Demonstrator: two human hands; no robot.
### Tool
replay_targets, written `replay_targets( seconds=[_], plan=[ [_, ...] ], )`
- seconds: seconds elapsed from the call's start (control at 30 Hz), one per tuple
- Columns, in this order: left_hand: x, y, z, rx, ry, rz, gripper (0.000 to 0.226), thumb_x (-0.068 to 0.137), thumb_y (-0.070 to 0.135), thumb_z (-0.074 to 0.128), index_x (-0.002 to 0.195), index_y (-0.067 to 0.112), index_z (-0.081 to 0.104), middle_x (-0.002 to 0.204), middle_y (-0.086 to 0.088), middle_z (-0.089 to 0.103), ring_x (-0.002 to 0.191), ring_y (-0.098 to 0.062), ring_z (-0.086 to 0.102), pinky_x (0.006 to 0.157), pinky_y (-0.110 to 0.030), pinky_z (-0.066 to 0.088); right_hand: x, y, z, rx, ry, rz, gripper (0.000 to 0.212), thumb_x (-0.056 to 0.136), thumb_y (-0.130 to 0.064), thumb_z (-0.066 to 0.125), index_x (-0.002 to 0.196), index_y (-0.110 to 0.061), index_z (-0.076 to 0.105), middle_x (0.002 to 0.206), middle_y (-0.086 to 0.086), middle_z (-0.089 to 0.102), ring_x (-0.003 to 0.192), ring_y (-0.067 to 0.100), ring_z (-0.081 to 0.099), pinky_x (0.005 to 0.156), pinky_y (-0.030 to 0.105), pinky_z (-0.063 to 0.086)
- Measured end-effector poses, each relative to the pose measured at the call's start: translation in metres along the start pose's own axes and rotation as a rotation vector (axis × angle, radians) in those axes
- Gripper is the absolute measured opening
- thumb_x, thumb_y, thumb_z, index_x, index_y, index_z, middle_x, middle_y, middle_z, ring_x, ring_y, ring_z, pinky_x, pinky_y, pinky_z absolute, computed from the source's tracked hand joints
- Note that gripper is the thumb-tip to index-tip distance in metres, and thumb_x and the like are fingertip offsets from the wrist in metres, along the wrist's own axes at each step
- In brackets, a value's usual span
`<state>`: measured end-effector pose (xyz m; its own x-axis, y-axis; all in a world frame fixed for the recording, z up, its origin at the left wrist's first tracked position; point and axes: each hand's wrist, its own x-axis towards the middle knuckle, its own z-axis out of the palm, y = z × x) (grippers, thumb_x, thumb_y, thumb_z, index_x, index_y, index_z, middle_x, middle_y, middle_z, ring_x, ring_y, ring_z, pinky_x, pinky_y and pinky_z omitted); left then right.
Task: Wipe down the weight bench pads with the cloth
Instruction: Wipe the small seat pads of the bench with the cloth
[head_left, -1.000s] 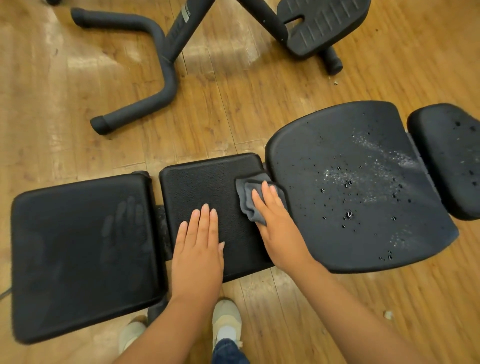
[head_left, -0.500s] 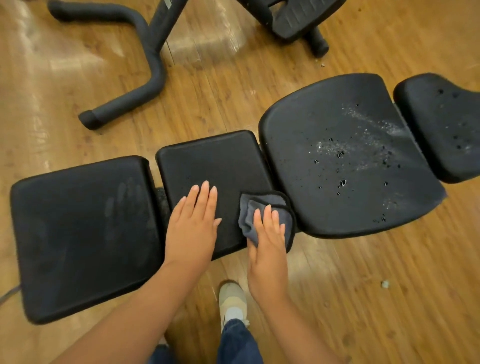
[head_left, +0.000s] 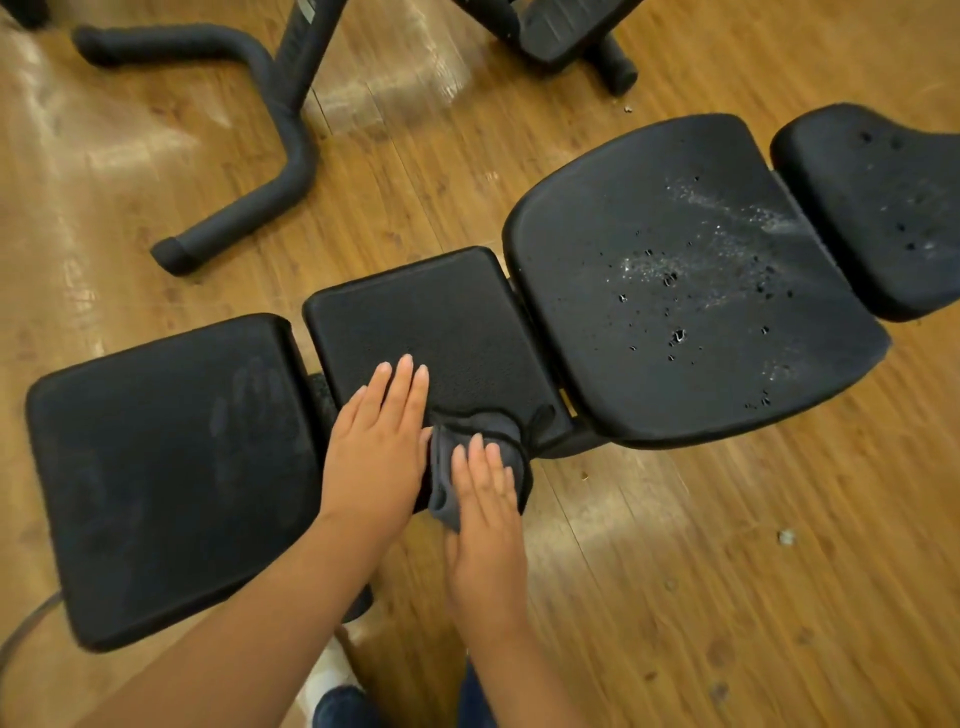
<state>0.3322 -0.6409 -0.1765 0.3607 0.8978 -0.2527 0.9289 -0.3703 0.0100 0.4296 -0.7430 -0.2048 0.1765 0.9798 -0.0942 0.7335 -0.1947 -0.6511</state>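
Note:
A black weight bench lies across the view with several pads. My left hand (head_left: 382, 431) rests flat, fingers apart, on the small middle pad (head_left: 441, 322). My right hand (head_left: 485, 499) presses a dark grey cloth (head_left: 483, 431) against that pad's near right edge, where the cloth folds over the rim. The left pad (head_left: 156, 467) shows a faint handprint. On the big pad (head_left: 675, 291) to the right lie water drops and whitish spray marks. A head pad (head_left: 883, 208) at the far right also carries a few drops.
The bench stands on a wooden floor (head_left: 727, 571) with a few crumbs. Another machine's curved black base tube (head_left: 291, 150) and a black foot plate (head_left: 566, 31) lie on the floor beyond the bench. My shoe (head_left: 327, 675) shows below the near edge.
My right hand has dragged the cloth from the middle pad's far right side down to its near edge and slightly left. My left hand has stayed flat on the pad.

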Motion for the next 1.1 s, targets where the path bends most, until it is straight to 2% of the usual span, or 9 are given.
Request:
replay_targets(
  seconds=[0.27, 0.43, 0.57, 0.67, 0.73, 0.8, 0.9, 1.0, 1.1],
  plan=[
    [0.0, 0.002, 0.001, -0.005, 0.001, -0.015, 0.059, 0.097, 0.038, 0.014, 0.146, 0.013, -0.007, 0.158, -0.007, 0.005, 0.145, -0.025, 0.007, 0.116, -0.038, 0.014, 0.034, 0.046, -0.037, -0.054, 0.051, 0.029, 0.072, 0.081, 0.006, 0.048, 0.146, -0.013, 0.023, 0.154, -0.003, 0.018, 0.144, 0.01, 0.004, 0.118, 0.031, 0.005],
    [-0.001, 0.003, 0.0, -0.021, 0.0, -0.015, 0.059, 0.096, 0.037, 0.011, 0.147, 0.013, -0.003, 0.158, -0.008, 0.008, 0.145, -0.026, 0.009, 0.116, -0.039, 0.017, 0.036, 0.039, -0.03, 0.012, 0.142, 0.078, 0.056, 0.092, -0.007, 0.038, 0.145, -0.011, 0.02, 0.154, -0.002, 0.014, 0.144, 0.011, 0.002, 0.117, 0.032, 0.003],
    [-0.001, 0.003, -0.001, -0.026, -0.012, -0.017, 0.059, 0.095, 0.038, 0.012, 0.147, 0.012, 0.0, 0.157, -0.008, 0.01, 0.144, -0.026, 0.011, 0.115, -0.039, 0.016, 0.016, 0.011, -0.01, 0.088, 0.117, 0.198, 0.065, 0.093, -0.002, 0.046, 0.148, -0.02, 0.016, 0.155, -0.014, 0.0, 0.143, 0.007, -0.005, 0.116, 0.035, 0.006],
    [-0.001, 0.003, -0.001, -0.006, -0.015, -0.015, 0.06, 0.096, 0.037, 0.011, 0.147, 0.012, -0.007, 0.158, -0.008, -0.001, 0.145, -0.025, 0.003, 0.116, -0.038, 0.01, -0.001, -0.019, 0.004, 0.149, 0.053, 0.132, 0.08, 0.088, -0.007, 0.042, 0.145, -0.043, -0.002, 0.151, -0.03, -0.013, 0.141, 0.002, -0.009, 0.115, 0.028, -0.003],
    [-0.002, 0.002, -0.001, 0.013, -0.025, -0.015, 0.061, 0.099, 0.034, 0.017, 0.146, 0.011, -0.015, 0.157, -0.008, -0.01, 0.145, -0.025, -0.005, 0.116, -0.037, 0.005, -0.005, -0.036, 0.005, 0.276, 0.007, 0.192, 0.072, 0.091, -0.019, 0.039, 0.14, -0.053, -0.002, 0.149, -0.035, -0.01, 0.14, -0.004, -0.009, 0.115, 0.025, -0.003],
    [-0.003, 0.001, -0.001, 0.023, -0.046, -0.014, 0.065, 0.1, 0.03, 0.023, 0.144, 0.011, -0.02, 0.155, -0.009, -0.019, 0.144, -0.025, -0.01, 0.118, -0.037, 0.003, -0.002, -0.048, -0.003, 0.437, -0.016, 0.323, 0.055, 0.097, -0.028, 0.036, 0.143, -0.044, 0.009, 0.153, -0.027, 0.001, 0.138, -0.009, -0.004, 0.116, 0.022, 0.007],
    [-0.003, 0.005, -0.005, -0.012, -0.047, -0.018, 0.068, 0.097, 0.022, 0.026, 0.141, 0.01, -0.024, 0.149, -0.009, -0.026, 0.142, -0.024, -0.016, 0.117, -0.038, -0.001, 0.01, -0.063, -0.038, 0.759, -0.106, 0.643, 0.037, 0.098, -0.032, 0.041, 0.134, -0.037, 0.041, 0.145, -0.013, 0.039, 0.133, -0.002, 0.031, 0.111, 0.026, 0.028],
    [0.001, 0.022, -0.011, -0.171, 0.006, -0.131, 0.062, 0.098, 0.025, 0.031, 0.148, 0.009, -0.002, 0.156, -0.01, -0.005, 0.145, -0.026, -0.003, 0.116, -0.04, 0.002, 0.028, -0.061, -0.085, 1.192, -0.005, 0.966, 0.015, 0.093, -0.029, 0.049, 0.106, -0.033, 0.056, 0.115, -0.004, 0.063, 0.108, 0.011, 0.057, 0.099, 0.035, 0.042],
    [0.016, 0.053, -0.015, -0.282, 0.08, -0.173, 0.057, 0.095, 0.022, 0.043, 0.146, 0.004, 0.023, 0.154, -0.014, 0.021, 0.143, -0.028, 0.018, 0.116, -0.041, 0.01, 0.047, -0.046, -0.136, 1.567, 0.191, 0.99, 0.035, 0.089, -0.027, 0.048, 0.122, -0.018, 0.054, 0.113, 0.008, 0.067, 0.107, 0.02, 0.06, 0.091, 0.036, 0.045]
  ],
)
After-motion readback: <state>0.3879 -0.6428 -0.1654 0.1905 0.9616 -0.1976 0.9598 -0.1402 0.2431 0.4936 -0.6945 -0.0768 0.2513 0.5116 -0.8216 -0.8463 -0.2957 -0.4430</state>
